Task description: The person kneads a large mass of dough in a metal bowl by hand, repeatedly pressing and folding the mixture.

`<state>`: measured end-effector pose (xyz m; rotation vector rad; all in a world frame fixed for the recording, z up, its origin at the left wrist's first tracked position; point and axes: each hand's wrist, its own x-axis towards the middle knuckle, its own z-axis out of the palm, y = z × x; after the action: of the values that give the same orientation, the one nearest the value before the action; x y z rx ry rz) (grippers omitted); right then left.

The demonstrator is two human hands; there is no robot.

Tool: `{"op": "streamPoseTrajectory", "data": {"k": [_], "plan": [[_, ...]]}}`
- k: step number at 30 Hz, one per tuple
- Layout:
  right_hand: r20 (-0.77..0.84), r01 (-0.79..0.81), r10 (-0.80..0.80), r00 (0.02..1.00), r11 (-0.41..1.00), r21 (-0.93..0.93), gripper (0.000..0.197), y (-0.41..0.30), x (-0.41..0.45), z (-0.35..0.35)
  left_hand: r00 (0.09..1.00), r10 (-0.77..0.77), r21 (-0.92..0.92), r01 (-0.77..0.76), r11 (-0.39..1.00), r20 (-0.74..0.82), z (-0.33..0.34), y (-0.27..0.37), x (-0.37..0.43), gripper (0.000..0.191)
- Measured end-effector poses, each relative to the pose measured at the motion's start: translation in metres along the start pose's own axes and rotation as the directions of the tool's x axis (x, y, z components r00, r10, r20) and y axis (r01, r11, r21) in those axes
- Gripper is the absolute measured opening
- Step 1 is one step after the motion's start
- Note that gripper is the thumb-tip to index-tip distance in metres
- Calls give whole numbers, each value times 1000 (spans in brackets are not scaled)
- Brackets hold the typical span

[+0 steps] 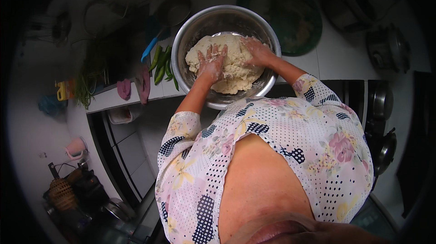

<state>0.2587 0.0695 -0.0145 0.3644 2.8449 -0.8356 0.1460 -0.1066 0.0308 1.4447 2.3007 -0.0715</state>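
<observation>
A large, rough-surfaced mass of pale dough [235, 73] fills much of a wide metal bowl [184, 70] in front of me. My left hand [212, 65] lies palm down on the dough's left part, fingers spread and coated with dough bits. On the right side of the dough rests my right hand [259, 51], its thumb apart from the fingers and flour on its skin. Both hands press on the surface without closing around any piece. Dough smears cling to the bowl's inner wall. The dough's underside is hidden.
Green chili peppers [161, 63] and a blue handle [149, 50] lie left of the bowl on the white tiled counter [299, 65]. Pink cloths [124, 89] hang at its edge. Behind stand a small pan [174, 9] and a round green tray [296, 22]; pots [386, 48] are at right.
</observation>
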Motion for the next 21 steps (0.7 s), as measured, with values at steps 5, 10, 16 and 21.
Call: {"op": "streamPoseTrajectory", "data": {"k": [5,10,16,21], "plan": [[23,-66,69,997,993,-101,91,-28,-20,3,994,20,31,-23,999,108,-10,5,1,97],[129,-134,144,981,988,-81,88,-45,-20,-10,976,88,76,-104,992,197,-19,0,13,85],[106,-234,249,963,963,-131,67,-34,-14,-12,952,213,-9,-216,976,218,-26,1,49,69],[-17,-303,304,953,941,-154,48,-14,3,-1,976,195,-49,-192,980,93,-3,-8,89,50]]}}
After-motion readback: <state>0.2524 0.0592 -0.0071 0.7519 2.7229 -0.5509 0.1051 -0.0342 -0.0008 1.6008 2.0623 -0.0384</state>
